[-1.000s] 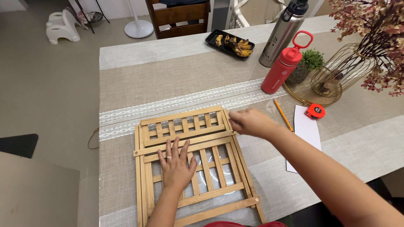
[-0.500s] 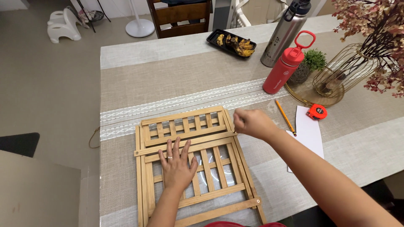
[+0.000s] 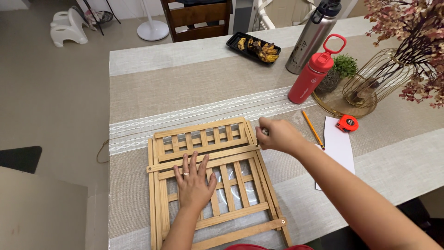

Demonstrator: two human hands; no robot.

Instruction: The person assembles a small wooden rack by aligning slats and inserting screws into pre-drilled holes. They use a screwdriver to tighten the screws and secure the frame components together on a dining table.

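folded wooden rack point(image 3: 210, 180) lies flat on the table point(image 3: 138, 92), near edge closest to the person, slats running both ways, its bottom rail almost at the table lip. left hand point(image 3: 194, 183) is palm down on the middle slats, fingers spread wide, ring on one finger, pressing flat w/ nothing gripped. forearm comes up from the bottom of view.

right hand point(image 3: 277, 135) sits at the rack's upper right corner, just beside the side rail, fingers curled in together around sth small; a bit of pale metal shows at the fingertips but can't tell what it is. knuckles up, arm stretching in from lower right.

just past that hand: a yellow pencil point(image 3: 312, 128) lying diagonal, touching the edge of a white sheet of paper point(image 3: 338, 147). orange tape measure point(image 3: 347, 122) sits at the paper's top corner.

further back, a lace strip of the table runner point(image 3: 185, 115) crosses the table between rack and far stuff. red bottle point(image 3: 314, 73) w/ loop handle stands upright, steel flask point(image 3: 311, 37) behind it. small green potted plant point(image 3: 341, 69) next to the red one, then a gold wire vase point(image 3: 377, 78) w/ dried pinkish branches on a round tray.

far edge: black tray of bananas point(image 3: 253, 46), browned. beyond the table a wooden chair point(image 3: 196, 16), a white fan base point(image 3: 152, 30) and a white step stool point(image 3: 68, 28) on the floor.
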